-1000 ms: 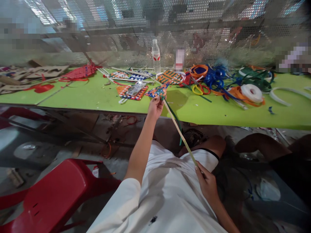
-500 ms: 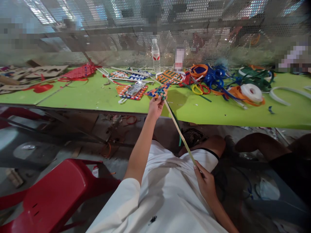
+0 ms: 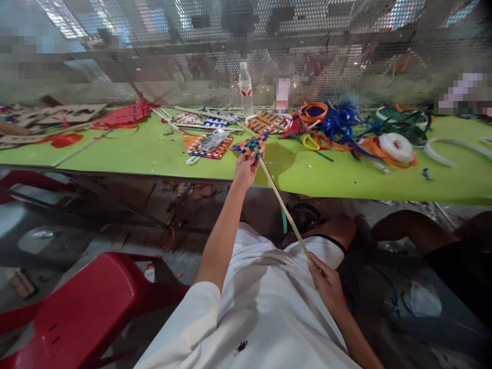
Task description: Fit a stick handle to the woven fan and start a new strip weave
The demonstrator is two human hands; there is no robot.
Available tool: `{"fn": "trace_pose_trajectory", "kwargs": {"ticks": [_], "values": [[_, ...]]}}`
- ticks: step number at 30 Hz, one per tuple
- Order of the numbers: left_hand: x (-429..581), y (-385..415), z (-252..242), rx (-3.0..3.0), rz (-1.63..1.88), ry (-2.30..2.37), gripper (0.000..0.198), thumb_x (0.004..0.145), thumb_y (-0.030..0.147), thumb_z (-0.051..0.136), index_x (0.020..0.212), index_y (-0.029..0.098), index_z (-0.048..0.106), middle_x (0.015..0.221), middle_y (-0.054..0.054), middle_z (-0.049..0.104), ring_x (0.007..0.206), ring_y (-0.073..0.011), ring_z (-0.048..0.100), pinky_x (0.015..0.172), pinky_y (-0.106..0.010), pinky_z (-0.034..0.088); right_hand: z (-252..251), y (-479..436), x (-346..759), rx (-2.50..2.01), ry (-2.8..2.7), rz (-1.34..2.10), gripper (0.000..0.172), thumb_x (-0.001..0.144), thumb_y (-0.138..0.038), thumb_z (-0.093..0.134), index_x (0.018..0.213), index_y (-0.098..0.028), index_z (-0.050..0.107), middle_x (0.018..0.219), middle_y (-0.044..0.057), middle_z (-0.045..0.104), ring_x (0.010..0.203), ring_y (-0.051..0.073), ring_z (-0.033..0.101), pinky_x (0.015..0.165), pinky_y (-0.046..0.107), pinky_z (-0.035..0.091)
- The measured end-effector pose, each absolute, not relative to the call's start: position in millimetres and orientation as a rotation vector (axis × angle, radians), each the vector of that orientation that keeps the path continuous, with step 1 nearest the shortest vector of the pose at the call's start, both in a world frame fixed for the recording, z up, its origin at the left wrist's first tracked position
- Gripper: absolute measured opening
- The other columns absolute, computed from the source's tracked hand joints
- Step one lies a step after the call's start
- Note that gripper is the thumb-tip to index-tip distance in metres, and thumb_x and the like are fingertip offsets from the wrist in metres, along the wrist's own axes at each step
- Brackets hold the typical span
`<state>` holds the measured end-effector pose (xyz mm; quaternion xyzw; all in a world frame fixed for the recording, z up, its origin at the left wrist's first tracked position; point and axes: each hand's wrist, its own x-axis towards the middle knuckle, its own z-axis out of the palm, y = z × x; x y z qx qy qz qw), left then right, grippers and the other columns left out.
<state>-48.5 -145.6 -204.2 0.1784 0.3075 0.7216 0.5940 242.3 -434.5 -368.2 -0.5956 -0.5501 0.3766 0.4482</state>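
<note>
We see the weave (image 3: 250, 145) in flat, plastic-looking strips, smooth with a faint sheen. The stick (image 3: 282, 203) looks like smooth wood or bamboo, fairly matt. We find the table (image 3: 154, 160) topped in a smooth, softly shining covering, and the chair (image 3: 88, 302) moulded in glossy plastic. The screen (image 3: 346, 72) looks to us like perforated metal, with bright glints. The bottle (image 3: 245, 90) is clear, shiny plastic; the blue ribbons (image 3: 340, 121) seem slick plastic too. We take the shirt (image 3: 272, 318) for matt, creased cloth and the boards (image 3: 57, 118) for dull cardboard.

Woven pc (image 3: 250, 145): blue/orng/grn chk; stick (image 3: 285, 208) pale yel; tbl (image 3: 326, 177) lime.
</note>
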Motion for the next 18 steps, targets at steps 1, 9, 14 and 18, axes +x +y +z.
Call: {"fn": "trace_pose_trajectory", "kwargs": {"ticks": [1,9,14,18], "values": [[-48.2,-145.3,-204.6,0.418,1.679,0.716,0.039,0.103,-0.003,0.057,0.132,0.019,0.072,0.115,-0.007,0.083,0.127,-0.0199,0.076,0.115,-0.030,0.059,-368.4,-434.8,241.5,-1.471,-1.339,0.967,0.056,0.095,-0.064,0.070,0.124,-0.020,0.086,0.084,0.007,0.084,0.080,0.029,0.081,0.070,0.039,0.068],[-46.0,-142.6,-210.1,0.448,1.711,0.726,0.032,0.098,0.000,0.069,0.124,0.019,0.072,0.114,-0.007,0.083,0.129,-0.0214,0.075,0.119,-0.035,0.055,-375.0,-433.9,241.2,-1.497,-1.302,0.929,0.053,0.092,-0.065,0.075,0.121,-0.022,0.087,0.119,0.014,0.084,0.111,0.033,0.080,0.095,0.042,0.065],[-47.6,-141.6,-210.1,0.486,1.711,0.721,0.024,0.096,-0.005,0.065,0.103,0.017,0.071,0.103,-0.005,0.083,0.132,-0.0218,0.073,0.122,-0.035,0.052,-384.3,-435.4,237.9,-1.419,-1.132,1.263,0.071,0.092,-0.071,0.073,0.137,-0.016,0.079,0.054,-0.002,0.063,0.039,0.013,0.048,0.036,0.024,0.036],[-47.9,-140.5,-211.3,0.506,1.712,0.719,0.024,0.096,-0.007,0.064,0.093,0.016,0.070,0.097,-0.004,0.081,0.129,-0.0215,0.075,0.123,-0.036,0.051,-384.8,-435.4,237.8,-1.461,-1.170,1.160,0.067,0.091,-0.070,0.075,0.131,-0.018,0.082,0.071,0.004,0.077,0.054,0.019,0.066,0.047,0.028,0.053]]}}
